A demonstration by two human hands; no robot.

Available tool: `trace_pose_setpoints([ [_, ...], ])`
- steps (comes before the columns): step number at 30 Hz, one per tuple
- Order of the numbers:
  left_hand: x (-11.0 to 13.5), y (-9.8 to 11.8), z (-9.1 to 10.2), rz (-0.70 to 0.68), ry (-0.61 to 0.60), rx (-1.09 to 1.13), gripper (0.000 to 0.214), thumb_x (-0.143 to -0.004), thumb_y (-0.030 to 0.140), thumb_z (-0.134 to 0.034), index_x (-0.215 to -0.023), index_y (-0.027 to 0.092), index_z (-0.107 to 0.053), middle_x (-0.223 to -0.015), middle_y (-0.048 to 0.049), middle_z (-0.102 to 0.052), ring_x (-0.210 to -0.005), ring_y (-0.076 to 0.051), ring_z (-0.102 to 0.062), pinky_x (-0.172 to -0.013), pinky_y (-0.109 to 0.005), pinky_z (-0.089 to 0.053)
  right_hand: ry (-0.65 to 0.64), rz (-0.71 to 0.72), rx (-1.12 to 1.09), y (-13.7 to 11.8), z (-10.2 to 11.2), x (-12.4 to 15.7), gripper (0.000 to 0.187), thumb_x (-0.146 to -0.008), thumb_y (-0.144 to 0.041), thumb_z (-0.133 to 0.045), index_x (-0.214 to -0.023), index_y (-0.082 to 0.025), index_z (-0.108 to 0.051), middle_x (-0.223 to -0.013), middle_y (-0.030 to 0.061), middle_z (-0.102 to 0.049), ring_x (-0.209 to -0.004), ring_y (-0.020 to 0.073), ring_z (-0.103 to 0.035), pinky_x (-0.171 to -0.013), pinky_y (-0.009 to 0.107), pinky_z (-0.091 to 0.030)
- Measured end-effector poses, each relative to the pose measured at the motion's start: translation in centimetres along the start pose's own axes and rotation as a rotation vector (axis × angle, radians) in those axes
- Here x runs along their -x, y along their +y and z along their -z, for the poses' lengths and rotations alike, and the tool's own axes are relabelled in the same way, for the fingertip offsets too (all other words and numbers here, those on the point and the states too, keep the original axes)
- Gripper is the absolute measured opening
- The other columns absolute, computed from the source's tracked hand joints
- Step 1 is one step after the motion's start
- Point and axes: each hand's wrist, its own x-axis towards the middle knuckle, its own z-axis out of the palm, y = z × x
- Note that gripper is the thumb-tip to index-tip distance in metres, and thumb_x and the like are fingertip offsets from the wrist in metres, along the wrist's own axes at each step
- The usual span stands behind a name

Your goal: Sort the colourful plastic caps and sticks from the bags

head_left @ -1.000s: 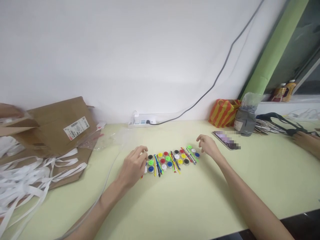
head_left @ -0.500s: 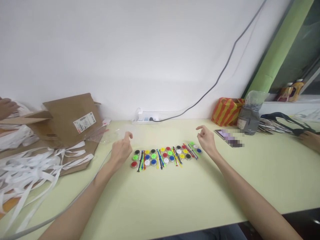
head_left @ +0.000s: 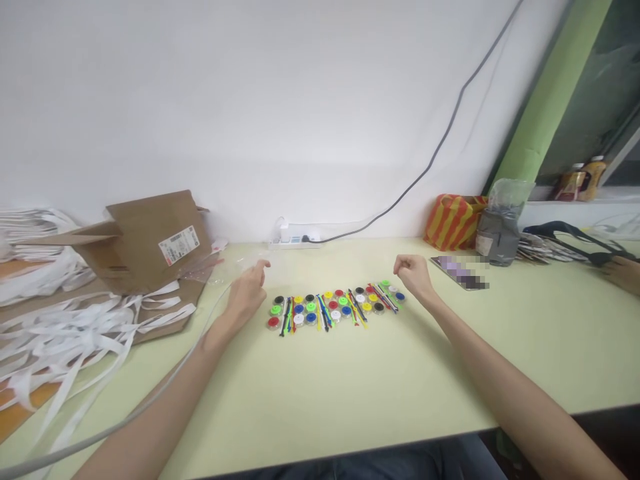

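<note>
Rows of small round pieces with coloured caps (head_left: 311,307) in red, green, blue, yellow, black and white lie on the table. Between their groups are bundles of thin coloured plastic sticks with pointed tips (head_left: 325,313). Just left of the row rests my left hand (head_left: 248,288), its fingers curled and no object showing in it. My right hand (head_left: 415,275) is closed in a loose fist beyond the row's right end, with nothing visible in it. Neither hand appears to touch the pieces.
On the left are an opened cardboard box (head_left: 150,247) and tangled white straps (head_left: 85,333). A power strip (head_left: 293,243) sits by the wall. To the right are a phone (head_left: 457,272), a striped bag (head_left: 454,221), a grey bag (head_left: 500,233) and another person's hand (head_left: 620,272).
My right hand's index finger, extended before, has curled into a fist. The view has shifted slightly. A person's hand at the far left has gone out of view.
</note>
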Motion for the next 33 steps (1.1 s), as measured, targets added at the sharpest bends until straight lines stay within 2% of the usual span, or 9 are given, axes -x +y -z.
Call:
trace_pose_setpoints([
  [5, -0.2, 0.4, -0.2, 0.034, -0.028, -0.114, 0.074, -0.065, 0.0, -0.048, -0.135, 0.023, -0.041, -0.086, -0.0036, -0.065, -0.083, -0.024, -0.063, -0.067, -0.029, -0.039, -0.101, 0.016, -0.078, -0.5, -0.4, -0.3, 0.013, -0.042, -0.022, -0.034, -0.049, -0.021, -0.046, -0.04, -0.0036, -0.035, -0.041, 0.0106, -0.032, -0.046, 0.025, -0.021],
  [9, -0.3, 0.2, -0.5, 0.057, -0.081, -0.145, 0.055, -0.066, 0.006, -0.051, -0.118, 0.024, -0.058, -0.081, -0.0043, -0.068, -0.084, -0.026, -0.065, -0.069, -0.03, -0.04, -0.131, 0.055, -0.058, -0.8, -0.8, -0.1, 0.016, -0.042, -0.022, -0.033, -0.048, -0.02, -0.048, -0.04, -0.0035, -0.035, -0.042, 0.0108, -0.032, -0.047, 0.025, -0.022],
  [12, -0.4, -0.2, -0.7, 0.055, -0.102, -0.139, 0.037, -0.066, 0.008, -0.05, -0.096, 0.023, -0.067, -0.079, -0.005, -0.07, -0.083, -0.027, -0.066, -0.068, -0.031, -0.04, -0.108, 0.083, 0.003, -0.6, -1.0, 0.3, 0.02, -0.045, -0.018, -0.036, -0.052, -0.019, -0.055, -0.042, -0.0036, -0.037, -0.045, 0.0118, -0.034, -0.051, 0.026, -0.025],
  [14, -0.5, -0.4, -0.8, 0.049, -0.106, -0.138, 0.033, -0.067, 0.009, -0.049, -0.089, 0.023, -0.068, -0.081, -0.0056, -0.071, -0.085, -0.027, -0.066, -0.068, -0.031, -0.039, -0.091, 0.101, 0.056, -0.4, -1.2, 0.4, 0.022, -0.046, -0.016, -0.038, -0.054, -0.019, -0.058, -0.043, -0.0034, -0.038, -0.048, 0.0126, -0.035, -0.055, 0.026, -0.026],
  [20, -0.7, -0.4, -1.3, -0.025, -0.163, -0.133, 0.032, -0.067, 0.009, -0.048, -0.088, 0.023, -0.068, -0.087, -0.0074, -0.073, -0.087, -0.028, -0.065, -0.068, -0.032, -0.038, -0.023, 0.184, 0.158, -0.2, -2.0, 0.6, 0.034, -0.052, -0.01, -0.039, -0.07, -0.018, -0.066, -0.058, -0.0003, -0.048, -0.059, 0.0159, -0.043, -0.062, 0.027, -0.03],
  [23, -0.8, -0.6, -1.6, -0.048, -0.188, -0.128, 0.032, -0.069, 0.009, -0.045, -0.087, 0.022, -0.067, -0.083, -0.0086, -0.072, -0.084, -0.028, -0.065, -0.068, -0.033, -0.037, 0.045, 0.254, 0.186, -0.1, -2.1, 0.4, 0.04, -0.054, -0.009, -0.038, -0.079, -0.018, -0.067, -0.064, -0.0005, -0.044, -0.062, 0.0165, -0.043, -0.063, 0.027, -0.031],
  [26, -0.8, -0.7, -1.9, -0.049, -0.2, -0.119, 0.031, -0.072, 0.009, -0.043, -0.086, 0.022, -0.067, -0.082, -0.0094, -0.071, -0.083, -0.029, -0.065, -0.067, -0.033, -0.036, 0.076, 0.238, 0.215, 0.2, -1.9, 0.1, 0.045, -0.052, -0.008, -0.038, -0.085, -0.017, -0.067, -0.062, -0.0017, -0.039, -0.06, 0.0162, -0.041, -0.061, 0.027, -0.03],
  [29, -0.8, -0.7, -2.2, -0.055, -0.222, -0.097, 0.028, -0.074, 0.012, -0.043, -0.083, 0.022, -0.066, -0.082, -0.0089, -0.071, -0.082, -0.028, -0.064, -0.065, -0.033, -0.035, 0.092, 0.2, 0.222, 0.4, -1.6, 0.0, 0.051, -0.049, -0.008, -0.038, -0.09, -0.016, -0.068, -0.062, -0.0021, -0.041, -0.06, 0.0156, -0.043, -0.06, 0.026, -0.03],
  [33, -0.8, -0.7, -2.5, -0.058, -0.243, -0.06, 0.025, -0.075, 0.015, -0.043, -0.08, 0.023, -0.066, -0.079, -0.0082, -0.069, -0.08, -0.027, -0.062, -0.065, -0.032, -0.035, 0.079, 0.098, 0.24, 0.0, -1.1, 0.2, 0.046, -0.045, -0.01, -0.038, -0.078, -0.016, -0.069, -0.054, -0.0029, -0.043, -0.054, 0.0142, -0.043, -0.058, 0.026, -0.03],
])
